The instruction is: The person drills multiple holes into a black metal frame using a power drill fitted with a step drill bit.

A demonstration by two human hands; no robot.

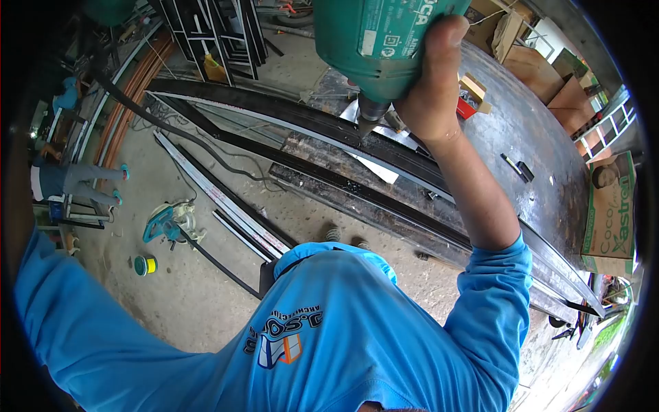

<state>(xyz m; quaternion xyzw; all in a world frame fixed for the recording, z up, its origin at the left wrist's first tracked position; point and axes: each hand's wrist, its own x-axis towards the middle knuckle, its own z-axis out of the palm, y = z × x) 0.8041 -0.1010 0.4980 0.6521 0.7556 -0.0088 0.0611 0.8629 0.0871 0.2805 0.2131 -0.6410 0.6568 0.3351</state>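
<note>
My right hand [436, 82] is wrapped around a green power drill [371, 51] held high in front of me. The drill points down, its chuck [371, 110] and bit right at the upper face of a long black metal profile [274, 118]. Dark shavings lie along that profile. A second black metal bar [316, 170] runs nearer to me, with more shavings near its middle. Both lie across a dark worktable [504, 127]. A white sheet [374, 168] shows beneath the profiles. My left sleeve [89, 316] reaches to the left edge, and the hand is outside the picture.
On the table are a red open box [470, 97] and a black marker [525, 170]. A carton [609, 213] stands at right. The floor holds a teal circular saw [165, 223], a tub [145, 266] and metal strips [220, 192]. A black cable [171, 134] crosses left; another person [75, 180] is beyond.
</note>
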